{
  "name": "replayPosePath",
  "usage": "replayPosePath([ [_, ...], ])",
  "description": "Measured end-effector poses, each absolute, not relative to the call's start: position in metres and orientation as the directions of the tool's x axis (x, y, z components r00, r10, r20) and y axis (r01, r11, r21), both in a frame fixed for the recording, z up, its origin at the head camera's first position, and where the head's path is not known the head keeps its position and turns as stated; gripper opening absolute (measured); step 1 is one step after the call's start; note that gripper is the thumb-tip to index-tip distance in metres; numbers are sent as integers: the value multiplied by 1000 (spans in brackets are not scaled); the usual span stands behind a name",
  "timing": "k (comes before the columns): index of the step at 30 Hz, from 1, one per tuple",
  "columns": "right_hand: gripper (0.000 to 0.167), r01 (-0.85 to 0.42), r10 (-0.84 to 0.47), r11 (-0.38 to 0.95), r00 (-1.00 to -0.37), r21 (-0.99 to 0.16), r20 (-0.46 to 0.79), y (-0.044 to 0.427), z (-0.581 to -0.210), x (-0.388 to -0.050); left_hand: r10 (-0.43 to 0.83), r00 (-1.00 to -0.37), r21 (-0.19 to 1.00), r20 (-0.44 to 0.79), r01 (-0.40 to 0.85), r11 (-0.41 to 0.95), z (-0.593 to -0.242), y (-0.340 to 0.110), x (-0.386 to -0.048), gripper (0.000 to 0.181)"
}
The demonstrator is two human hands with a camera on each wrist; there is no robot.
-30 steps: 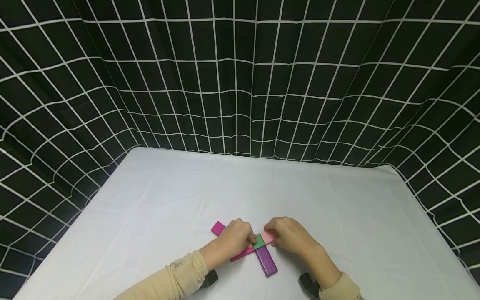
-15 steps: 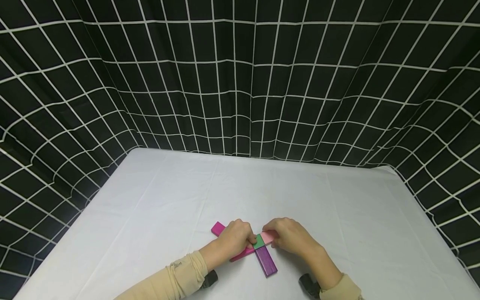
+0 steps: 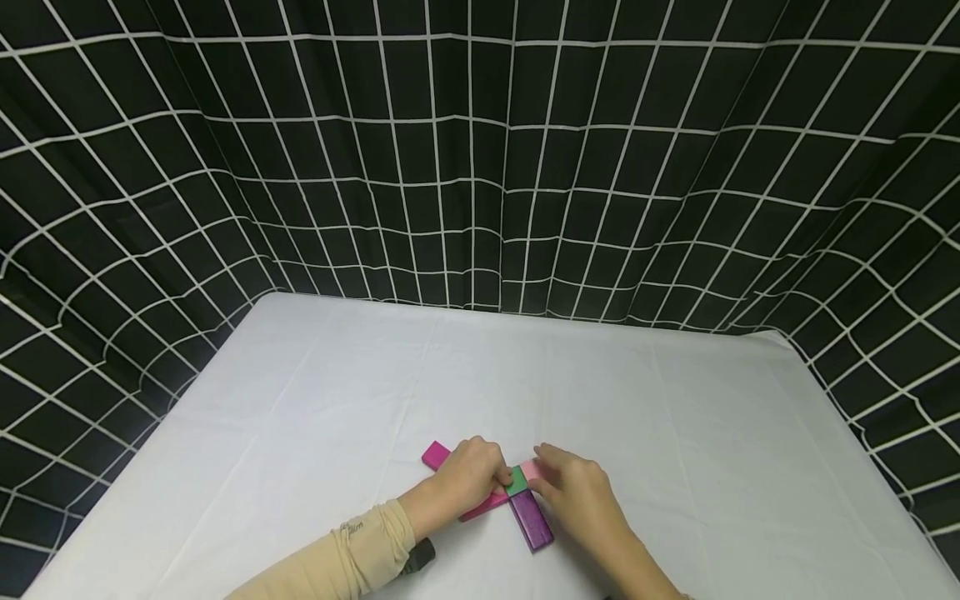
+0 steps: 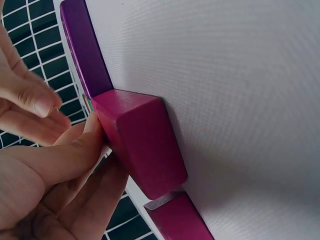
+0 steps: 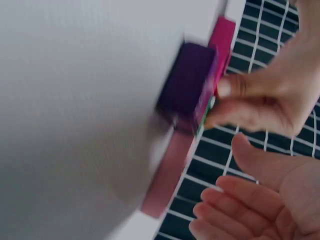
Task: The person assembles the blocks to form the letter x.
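Several flat coloured blocks lie on the white table around a small green block [image 3: 517, 482]. My left hand [image 3: 472, 475] pinches a magenta block [image 4: 145, 140] beside the green one, with its thumb at their join. A purple block [image 3: 532, 521] extends from the centre towards me. On the right lies a pink block [image 5: 167, 175], partly hidden in the head view by my right hand [image 3: 583, 492]. That hand is beside the pink block, fingers spread and apart from it in the right wrist view. Another magenta block [image 3: 435, 454] pokes out beyond my left hand.
The white-covered table [image 3: 337, 375] stretches back to a black curtain [image 3: 480, 167] with a white grid. A dark device [image 3: 420, 557] sits under my left wrist.
My right hand has loosened from the pink block, turning and shifting slightly towards me with its fingers spreading. My left hand and the blocks stay in place.
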State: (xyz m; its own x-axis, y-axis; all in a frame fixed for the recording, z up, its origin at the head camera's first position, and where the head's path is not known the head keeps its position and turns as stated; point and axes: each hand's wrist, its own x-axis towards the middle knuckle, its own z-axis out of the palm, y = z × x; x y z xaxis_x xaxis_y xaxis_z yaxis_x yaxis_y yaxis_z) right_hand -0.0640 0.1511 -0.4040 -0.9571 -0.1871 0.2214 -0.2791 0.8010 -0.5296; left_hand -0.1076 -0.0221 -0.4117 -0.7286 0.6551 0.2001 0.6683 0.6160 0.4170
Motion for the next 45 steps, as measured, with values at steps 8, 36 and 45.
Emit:
replayPosePath([
  [8, 36, -251, -183, 791, -967, -558, 176, 142, -413, -55, 652, -731, 418, 204, 667, 617, -412, -21, -107, 9],
  [36, 34, -366, -309, 834, -930, -414, 199, 138, -416, -55, 679, -706, 400, 201, 692, 601, -410, -22, -109, 8],
  [45, 33, -386, -312, 822, -920, -418, 235, 137, -418, -54, 687, -702, 411, 188, 692, 594, -412, -23, -108, 7],
])
